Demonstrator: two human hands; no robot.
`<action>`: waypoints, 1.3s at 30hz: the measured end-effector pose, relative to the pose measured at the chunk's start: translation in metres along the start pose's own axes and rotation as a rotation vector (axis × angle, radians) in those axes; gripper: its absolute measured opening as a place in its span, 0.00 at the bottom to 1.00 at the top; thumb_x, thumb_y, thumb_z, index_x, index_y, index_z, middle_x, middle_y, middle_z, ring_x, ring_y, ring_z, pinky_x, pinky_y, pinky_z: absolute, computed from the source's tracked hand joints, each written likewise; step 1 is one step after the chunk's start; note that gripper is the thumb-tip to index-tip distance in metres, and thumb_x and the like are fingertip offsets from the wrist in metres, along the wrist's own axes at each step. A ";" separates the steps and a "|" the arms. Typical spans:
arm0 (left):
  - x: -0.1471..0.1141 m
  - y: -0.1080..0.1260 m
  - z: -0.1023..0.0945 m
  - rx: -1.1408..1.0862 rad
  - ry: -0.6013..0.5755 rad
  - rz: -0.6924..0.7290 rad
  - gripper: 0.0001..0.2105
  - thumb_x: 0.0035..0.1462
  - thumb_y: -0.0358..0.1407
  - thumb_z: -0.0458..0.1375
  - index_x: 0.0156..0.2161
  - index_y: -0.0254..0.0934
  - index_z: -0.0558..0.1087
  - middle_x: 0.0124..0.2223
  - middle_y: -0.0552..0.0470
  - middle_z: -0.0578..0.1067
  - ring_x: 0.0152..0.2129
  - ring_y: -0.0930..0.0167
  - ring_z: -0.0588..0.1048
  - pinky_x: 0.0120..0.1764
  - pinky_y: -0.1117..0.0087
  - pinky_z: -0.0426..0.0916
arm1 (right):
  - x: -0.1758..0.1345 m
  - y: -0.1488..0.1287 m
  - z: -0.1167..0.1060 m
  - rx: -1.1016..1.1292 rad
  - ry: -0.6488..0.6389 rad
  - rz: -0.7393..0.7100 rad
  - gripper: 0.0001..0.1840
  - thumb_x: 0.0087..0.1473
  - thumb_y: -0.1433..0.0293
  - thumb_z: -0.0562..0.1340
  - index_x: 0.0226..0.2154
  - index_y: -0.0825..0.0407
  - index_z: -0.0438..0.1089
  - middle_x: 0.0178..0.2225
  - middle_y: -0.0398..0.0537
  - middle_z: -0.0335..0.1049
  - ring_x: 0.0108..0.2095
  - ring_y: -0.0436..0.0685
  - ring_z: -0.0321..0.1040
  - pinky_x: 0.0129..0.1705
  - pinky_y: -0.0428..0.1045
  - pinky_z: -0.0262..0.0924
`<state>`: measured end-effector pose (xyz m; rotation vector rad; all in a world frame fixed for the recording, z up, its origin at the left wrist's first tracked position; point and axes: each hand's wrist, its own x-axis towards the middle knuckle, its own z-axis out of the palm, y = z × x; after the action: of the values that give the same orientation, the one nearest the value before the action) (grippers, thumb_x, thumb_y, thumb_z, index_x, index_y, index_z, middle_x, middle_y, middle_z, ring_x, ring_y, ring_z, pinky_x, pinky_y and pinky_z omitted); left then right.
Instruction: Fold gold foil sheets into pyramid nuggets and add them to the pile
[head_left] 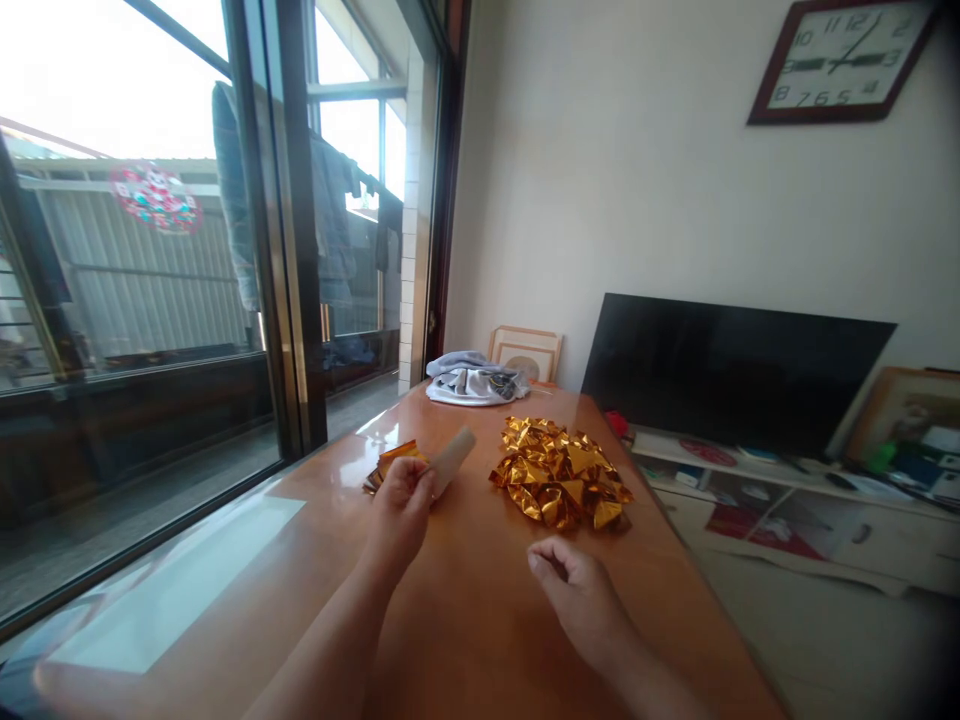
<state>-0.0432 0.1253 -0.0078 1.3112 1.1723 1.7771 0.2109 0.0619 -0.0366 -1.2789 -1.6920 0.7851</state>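
My left hand (405, 500) is closed in a pinch on a sheet of paper (454, 460), whose pale side faces me as it tilts up to the right. Just behind that hand lies a stack of gold foil paper (397, 457), partly covered by my fingers. My right hand (571, 588) hovers over the table with its fingers curled together; I cannot make out anything in them. Beyond it sits a heap of folded gold foil pieces (562, 475), shiny and creased, apart from both hands.
The long wooden table (465, 610) carries a bundle of grey and white cloth (476, 380) at its far end. Glass doors (277, 250) run along the left. A television (727, 380) stands on a low white cabinet (892, 540) to the right, below a wall clock (840, 62).
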 end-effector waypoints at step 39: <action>-0.067 0.028 0.031 0.832 -1.036 0.171 0.18 0.42 0.39 0.68 0.39 0.40 0.69 0.42 0.53 0.72 0.37 0.66 0.69 0.36 0.70 0.60 | 0.005 0.001 0.002 0.322 -0.067 0.537 0.11 0.54 0.72 0.54 0.41 0.53 0.66 0.24 0.41 0.70 0.17 0.48 0.67 0.14 0.41 0.46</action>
<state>0.0071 0.0645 -0.0046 2.4146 1.1591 0.3971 0.2089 0.0667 -0.0368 -1.4994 -1.2065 1.3657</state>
